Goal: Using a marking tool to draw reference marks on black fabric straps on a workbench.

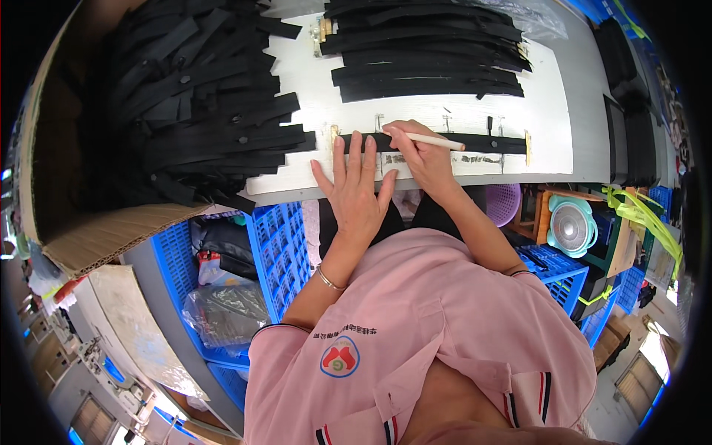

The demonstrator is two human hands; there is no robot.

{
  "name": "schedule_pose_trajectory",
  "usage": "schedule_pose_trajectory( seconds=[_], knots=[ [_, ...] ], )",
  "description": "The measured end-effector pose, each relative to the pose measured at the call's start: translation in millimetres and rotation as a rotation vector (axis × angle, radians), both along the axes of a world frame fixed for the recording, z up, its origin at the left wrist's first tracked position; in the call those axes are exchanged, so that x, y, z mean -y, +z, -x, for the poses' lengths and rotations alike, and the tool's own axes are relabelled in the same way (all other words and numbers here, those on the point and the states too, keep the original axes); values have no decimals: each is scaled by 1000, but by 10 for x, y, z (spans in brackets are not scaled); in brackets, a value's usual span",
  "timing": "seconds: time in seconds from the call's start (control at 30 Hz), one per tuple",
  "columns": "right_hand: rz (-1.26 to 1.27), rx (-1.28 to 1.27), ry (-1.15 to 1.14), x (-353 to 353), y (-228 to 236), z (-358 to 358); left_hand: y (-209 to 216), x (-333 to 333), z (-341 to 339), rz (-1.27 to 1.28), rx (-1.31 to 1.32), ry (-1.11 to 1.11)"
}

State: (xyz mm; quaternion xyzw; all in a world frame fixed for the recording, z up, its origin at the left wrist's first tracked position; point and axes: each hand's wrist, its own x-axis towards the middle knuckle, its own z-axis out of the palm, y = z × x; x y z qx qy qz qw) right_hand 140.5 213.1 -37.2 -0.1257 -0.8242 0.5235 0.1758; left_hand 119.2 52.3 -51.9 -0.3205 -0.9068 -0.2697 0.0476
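Pale pen held at a black strip, one palm laid flat beside it

From my remote station I have both bare hands in view over a white board (550, 104). The left hand (354, 196) lies palm down with its fingers spread, several fingertips across the left end of a narrow black strip (493, 143). That strip runs left to right along the near part of the board. Just right of it, the right hand (426, 163) has thumb and fingers pinched around a pale pen (434, 140), one end sticking out to the right. I cannot tell whether its other end touches the strip, because the fingers hide it.

Farther off on the board I see a row of black strips (430, 81) laid close together. To the left, a heap of black strips (200, 104) fills a cardboard box (119, 241) and spreads onto the board. Nearer than the board, I make out a blue crate (283, 248) on the left, a purple basket (504, 204) on the right and, farther right, a teal fan (572, 226).
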Motion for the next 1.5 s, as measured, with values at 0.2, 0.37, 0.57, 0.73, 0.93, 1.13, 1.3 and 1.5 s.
schedule_pose_trajectory(
  seconds=[0.2,0.37,0.57,0.73,0.93,1.13,1.3,1.5],
  knots=[
    [81,-1,93,-61,-60,-44,12,-3,-2,-1,-3,2],
    [63,-92,75,-49,-121,-25,16,-24,-6,13,-9,4],
    [215,91,119,-157,18,-145,-23,-11,-4,29,14,-2],
    [160,-78,-192,-531,115,-445,3,6,-8,53,5,0],
    [82,-30,-304,-689,59,-525,33,1,-4,60,4,-1],
    [62,-30,-294,-709,22,-535,87,-190,-84,-58,38,-73],
    [9,-78,-286,-701,-36,-510,143,-556,-204,-153,107,-287],
    [83,-53,-292,-690,26,-532,88,-592,-218,-94,74,-272]
  ],
)
